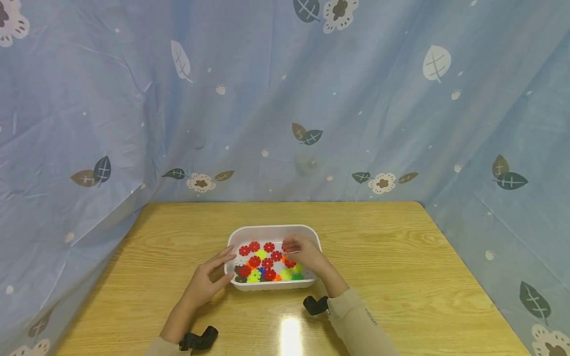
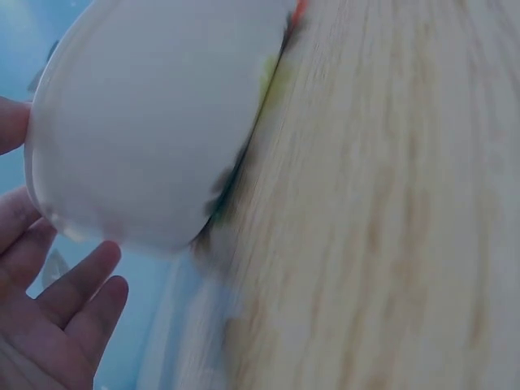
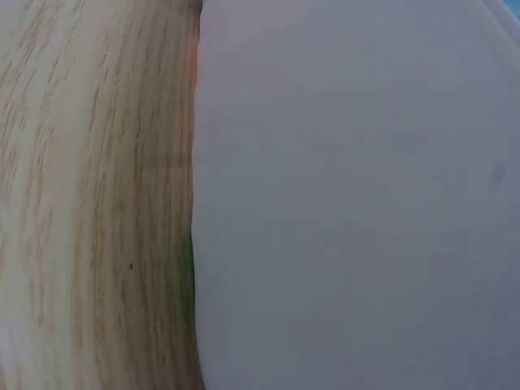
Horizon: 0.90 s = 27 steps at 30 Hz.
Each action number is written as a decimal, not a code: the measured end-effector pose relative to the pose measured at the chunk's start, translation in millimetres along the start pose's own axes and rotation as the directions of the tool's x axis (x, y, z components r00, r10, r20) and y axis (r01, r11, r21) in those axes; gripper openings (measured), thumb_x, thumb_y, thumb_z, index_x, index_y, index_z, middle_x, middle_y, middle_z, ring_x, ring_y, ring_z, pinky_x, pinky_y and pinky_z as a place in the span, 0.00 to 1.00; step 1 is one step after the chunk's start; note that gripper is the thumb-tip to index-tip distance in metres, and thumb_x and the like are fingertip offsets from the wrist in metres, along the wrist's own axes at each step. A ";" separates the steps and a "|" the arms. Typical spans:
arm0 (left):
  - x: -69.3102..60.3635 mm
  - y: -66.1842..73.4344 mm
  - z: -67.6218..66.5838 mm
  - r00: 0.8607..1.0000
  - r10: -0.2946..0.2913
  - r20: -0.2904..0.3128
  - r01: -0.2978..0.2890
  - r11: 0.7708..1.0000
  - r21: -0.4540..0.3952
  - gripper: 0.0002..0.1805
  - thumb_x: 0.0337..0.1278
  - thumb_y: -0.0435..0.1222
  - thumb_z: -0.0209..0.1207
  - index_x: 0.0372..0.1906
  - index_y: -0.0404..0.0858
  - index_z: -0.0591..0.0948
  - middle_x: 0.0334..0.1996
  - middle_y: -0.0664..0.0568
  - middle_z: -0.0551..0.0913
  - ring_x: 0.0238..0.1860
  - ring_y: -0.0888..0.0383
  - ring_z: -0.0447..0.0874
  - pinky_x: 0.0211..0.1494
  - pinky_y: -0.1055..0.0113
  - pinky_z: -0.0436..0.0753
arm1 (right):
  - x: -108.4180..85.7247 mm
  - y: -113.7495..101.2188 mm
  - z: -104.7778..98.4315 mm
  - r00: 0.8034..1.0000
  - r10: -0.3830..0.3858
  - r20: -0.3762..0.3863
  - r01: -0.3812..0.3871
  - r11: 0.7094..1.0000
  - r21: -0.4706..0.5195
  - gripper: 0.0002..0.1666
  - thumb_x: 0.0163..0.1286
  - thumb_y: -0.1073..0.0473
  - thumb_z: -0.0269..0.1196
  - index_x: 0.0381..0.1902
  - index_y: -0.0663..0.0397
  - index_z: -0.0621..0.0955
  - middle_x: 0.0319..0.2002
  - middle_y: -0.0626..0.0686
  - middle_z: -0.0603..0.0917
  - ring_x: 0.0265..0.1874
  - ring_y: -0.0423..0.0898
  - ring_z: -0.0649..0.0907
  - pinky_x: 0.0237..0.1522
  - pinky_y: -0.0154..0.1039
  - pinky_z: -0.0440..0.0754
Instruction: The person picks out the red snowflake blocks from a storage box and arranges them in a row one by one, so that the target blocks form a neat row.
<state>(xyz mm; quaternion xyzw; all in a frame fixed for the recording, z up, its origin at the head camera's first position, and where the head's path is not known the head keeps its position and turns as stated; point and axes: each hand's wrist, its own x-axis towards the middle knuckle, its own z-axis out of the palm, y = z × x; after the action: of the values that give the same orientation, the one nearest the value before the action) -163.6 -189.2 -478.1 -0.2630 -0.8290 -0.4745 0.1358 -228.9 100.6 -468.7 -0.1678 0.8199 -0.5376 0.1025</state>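
Note:
A white plastic tub holds loose snowflake-shaped plastic discs, red, yellow, orange, green, blue and white. At the tub's left end is my left hand, thumb and fingers spread along the rim. The left wrist view shows the fingertips by the tub's outer wall, some apart from it. My right hand reaches over the right end into the tub, fingers loosely bent above the discs; nothing shows clearly between them. In the right wrist view the tub wall hides that hand.
A wood-grain table carries the tub near its middle. Blue patterned cloth hangs behind the table and along both sides. Black wrist mounts sit on both forearms, below the beige sleeves' cuffs.

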 end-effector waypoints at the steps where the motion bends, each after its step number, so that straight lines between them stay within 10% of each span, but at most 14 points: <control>1: 0.1 0.0 0.3 1.000 -0.002 0.000 0.002 1.000 0.000 0.22 0.49 0.25 0.64 0.53 0.29 0.79 0.62 0.33 0.71 0.64 0.38 0.68 0.64 0.84 0.60 | 0.1 0.1 0.1 1.000 0.009 0.002 -0.009 1.000 -0.012 0.18 0.62 0.72 0.59 0.52 0.70 0.76 0.49 0.66 0.80 0.49 0.59 0.81 0.47 0.43 0.84; 27: -2.0 3.2 2.1 1.000 -0.008 -0.005 0.008 1.000 -0.018 0.21 0.50 0.24 0.63 0.53 0.28 0.78 0.62 0.32 0.71 0.66 0.47 0.68 0.63 0.83 0.62 | 1.7 -3.7 7.3 0.987 0.157 -0.037 -0.161 0.933 -0.322 0.15 0.55 0.73 0.65 0.43 0.63 0.81 0.39 0.55 0.83 0.40 0.48 0.80 0.49 0.45 0.82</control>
<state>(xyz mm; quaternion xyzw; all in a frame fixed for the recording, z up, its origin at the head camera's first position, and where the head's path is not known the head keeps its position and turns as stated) -160.1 -186.7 -477.9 -0.2597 -0.8254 -0.4831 0.1336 -227.3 92.4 -468.2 -0.1125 0.9084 -0.3866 0.1123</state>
